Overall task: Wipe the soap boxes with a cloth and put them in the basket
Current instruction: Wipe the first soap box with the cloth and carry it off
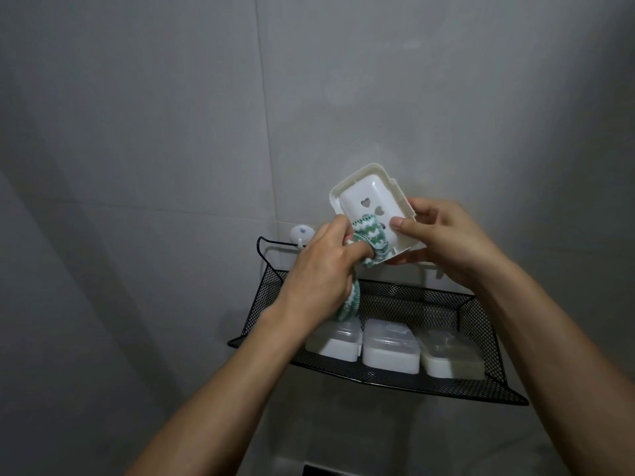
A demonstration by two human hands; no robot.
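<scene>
Wiping under way above the basket [481,317], at the wall behind it. White soap box [369,195] held up over the basket's back rim, tilted, hollow side with heart-shaped holes facing the camera. Right hand [443,238] gripping that box at its right end, thumb pressed on the inner face, fingers curled behind. Left hand [319,269] clenched around the green-and-white cloth [476,235], pushing a bunched fold into the box's lower left corner; loose tail of cloth hanging down toward the basket's left side. Down inside the basket, 3 lidded boxes [391,348] side by side along the front, seemingly done already. To do this step well: keep the box braced firmly with the right thumb so pressure from the cloth cannot twist it loose; work the fold along the inner walls and around the heart holes, where residue likely collects; then turn over for the outside. Room for a 4th box looks tight; probably behind the row.
</scene>
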